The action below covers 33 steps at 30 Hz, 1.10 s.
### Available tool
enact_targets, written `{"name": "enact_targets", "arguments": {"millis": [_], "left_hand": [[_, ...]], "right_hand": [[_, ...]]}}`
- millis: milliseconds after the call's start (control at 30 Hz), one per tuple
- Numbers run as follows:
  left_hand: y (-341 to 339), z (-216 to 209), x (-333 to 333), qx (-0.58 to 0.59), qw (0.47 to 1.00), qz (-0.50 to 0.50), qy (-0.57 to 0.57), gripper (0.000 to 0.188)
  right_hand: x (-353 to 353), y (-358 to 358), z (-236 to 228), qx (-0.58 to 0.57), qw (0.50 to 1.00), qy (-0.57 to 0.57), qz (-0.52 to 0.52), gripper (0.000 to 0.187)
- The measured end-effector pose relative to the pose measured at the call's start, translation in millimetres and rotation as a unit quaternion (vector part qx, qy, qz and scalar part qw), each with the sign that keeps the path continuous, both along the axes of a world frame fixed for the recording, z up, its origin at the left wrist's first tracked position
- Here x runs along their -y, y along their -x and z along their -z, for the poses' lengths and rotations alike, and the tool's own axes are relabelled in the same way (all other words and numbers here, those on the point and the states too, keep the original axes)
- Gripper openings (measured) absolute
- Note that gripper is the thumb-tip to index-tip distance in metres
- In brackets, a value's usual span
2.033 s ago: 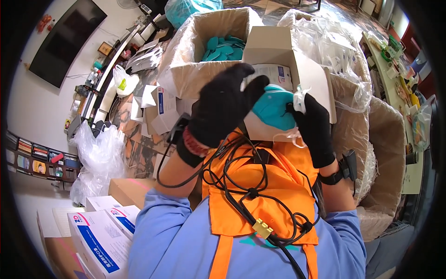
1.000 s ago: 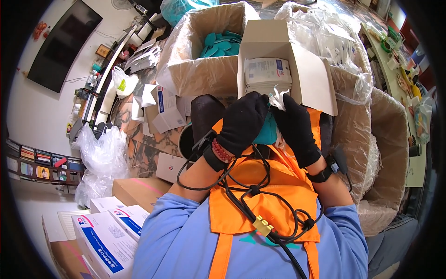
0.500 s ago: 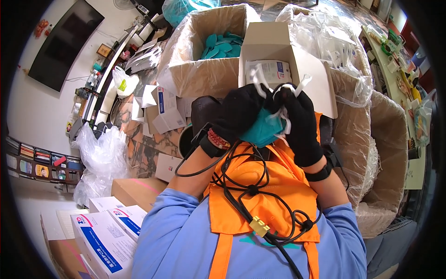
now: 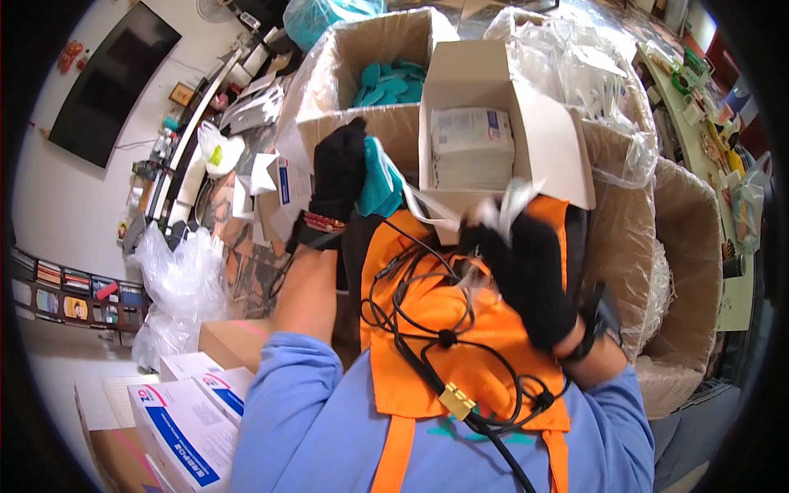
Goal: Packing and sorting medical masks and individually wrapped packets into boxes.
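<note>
On the left, my left hand (image 4: 339,168), in a black glove, is closed on a teal face mask (image 4: 381,181) just in front of a lined carton. A white strap (image 4: 429,209) runs from the mask across to my right hand (image 4: 526,275). That hand, also gloved in black, pinches the white strap over my orange apron (image 4: 493,320); motion smears its fingertips. Something thin and clear hangs below them. Beyond the hands stands an open white box (image 4: 552,156) with a stack of white printed packets (image 4: 472,144) inside.
Teal masks (image 4: 390,82) lie in the plastic-lined carton (image 4: 353,123). Another carton holds clear packets (image 4: 583,82). White boxes (image 4: 185,431) stand at lower left beside plastic bags (image 4: 177,279). Black cables (image 4: 427,345) loop over my apron. A cluttered table (image 4: 699,123) runs along the right.
My hands have moved apart: the left went left with the mask, the right came down and nearer with the strap. The packets in the white box now show more fully.
</note>
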<state>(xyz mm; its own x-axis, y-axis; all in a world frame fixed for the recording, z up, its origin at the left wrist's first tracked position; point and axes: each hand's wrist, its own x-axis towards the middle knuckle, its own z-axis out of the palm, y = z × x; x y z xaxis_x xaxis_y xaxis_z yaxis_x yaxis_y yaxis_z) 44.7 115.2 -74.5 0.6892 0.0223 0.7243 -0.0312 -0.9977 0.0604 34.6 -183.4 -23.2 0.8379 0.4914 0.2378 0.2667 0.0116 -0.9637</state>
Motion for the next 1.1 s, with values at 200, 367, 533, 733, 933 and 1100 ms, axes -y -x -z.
{"name": "enact_targets", "arguments": {"millis": [200,367,533,733,933,1100], "left_hand": [[11,-24,46,-0.062,0.989,0.130,-0.036,0.032],[10,-19,66,-0.102,0.986,0.132,0.018,0.041],[3,-11,68,-0.162,0.973,0.151,0.064,0.040],[15,8,81,-0.027,0.904,0.277,0.325,0.032],[15,29,66,-0.158,0.759,0.322,0.544,0.044],[4,-5,97,-0.235,0.944,0.149,0.179,0.049]], "right_hand": [[-30,-42,15,0.153,0.986,0.061,0.023,0.024],[-24,-39,-1,-0.288,0.935,0.003,-0.206,0.036],[-20,-38,8,-0.228,0.947,0.066,-0.216,0.031],[-13,-39,6,-0.215,0.956,-0.063,-0.191,0.032],[-17,-31,14,-0.222,0.957,-0.135,-0.129,0.022],[-24,-26,18,-0.264,0.939,-0.198,-0.095,0.020]]}}
